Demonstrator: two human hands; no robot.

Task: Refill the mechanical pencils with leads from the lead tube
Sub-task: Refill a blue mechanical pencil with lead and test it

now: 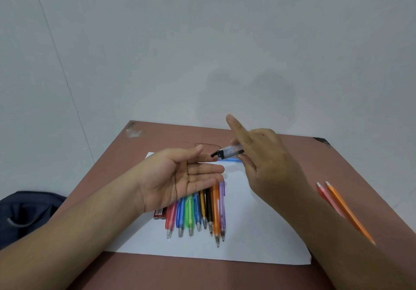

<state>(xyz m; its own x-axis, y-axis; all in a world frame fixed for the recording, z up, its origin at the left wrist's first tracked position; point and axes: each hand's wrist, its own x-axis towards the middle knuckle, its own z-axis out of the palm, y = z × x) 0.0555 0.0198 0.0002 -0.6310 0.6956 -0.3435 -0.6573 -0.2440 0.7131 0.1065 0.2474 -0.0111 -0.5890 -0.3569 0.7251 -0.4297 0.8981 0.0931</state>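
My right hand [261, 154] holds a clear lead tube [229, 151] with a black cap end, tilted toward my left hand, its index finger raised. My left hand [177, 177] is held palm up and flat under the tube's black tip, fingers apart, holding nothing that I can see. Below it, a row of several coloured mechanical pencils [198, 213] lies side by side on a white sheet of paper [258, 233], tips toward me. A blue pencil [231, 159] lies on the paper behind my right hand, mostly hidden.
Two more pencils, pink [328, 197] and orange [346, 208], lie on the brown table [202, 274] at the right, partly under my right forearm. A red lead box [159, 213] sits left of the pencil row. A dark bag [24, 213] rests beside the table's left edge.
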